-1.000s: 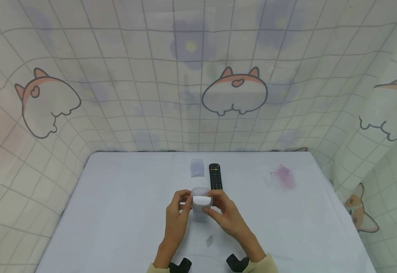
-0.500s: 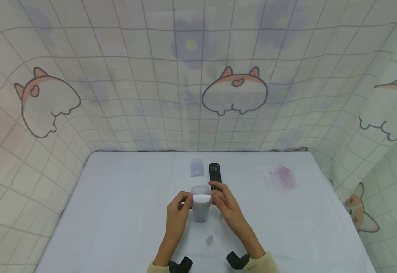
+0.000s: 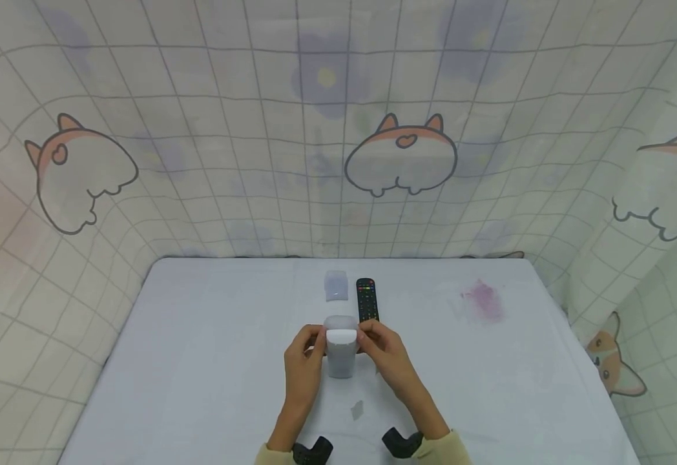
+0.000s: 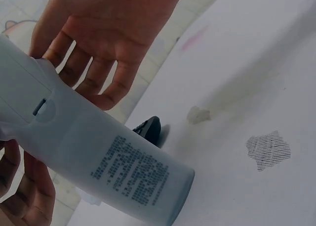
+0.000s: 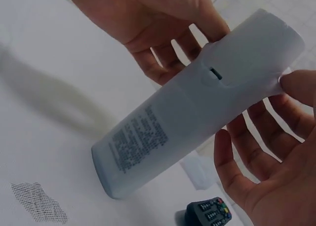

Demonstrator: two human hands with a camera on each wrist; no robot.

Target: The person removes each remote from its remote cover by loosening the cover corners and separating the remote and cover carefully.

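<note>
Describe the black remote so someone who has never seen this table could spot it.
On the pale table, look just beyond the two hands holding a white remote. The black remote lies flat there, beside a small clear piece; it alone is dark with coloured buttons.

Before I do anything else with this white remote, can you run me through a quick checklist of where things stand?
1. Left hand on the white remote: ok, fingers at its upper end.
2. Right hand on it: ok, fingers at the opposite side.
3. Remote's lower end resting on the table: cannot tell.
4. Back cover latch in view: ok; released or not, cannot tell.
5. Black remote apart from the hands: ok, though close behind the right fingers.
6. Small loose scrap apart from the remote: ok.
</note>
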